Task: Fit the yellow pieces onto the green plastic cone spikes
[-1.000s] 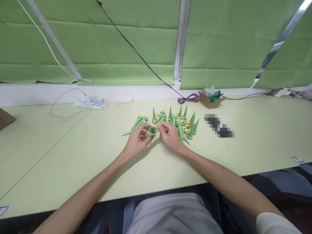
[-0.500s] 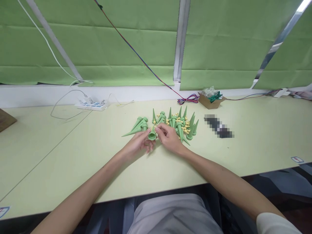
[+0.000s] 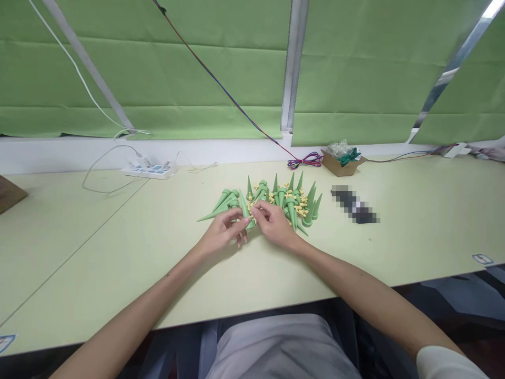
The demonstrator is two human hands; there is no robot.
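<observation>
Green spike (image 3: 243, 205) in left hand (image 3: 223, 229), wide end by right hand (image 3: 272, 223)

I've got 1 spike clamped between left thumb and fingers. It sits in the gap between my 2 hands, long axis running up and away, tip leaning slightly left, wide end low, near my right fingertips. Right thumb and finger bunched close; can't tell if they grip anything. Other spikes (image 3: 291, 210) and yellow bits (image 3: 303, 200) lie just beyond.

Cones (image 3: 291, 206) lie on the table (image 3: 118, 247); power strip (image 3: 148, 171) behind-left; box (image 3: 342, 168) behind-right.
</observation>
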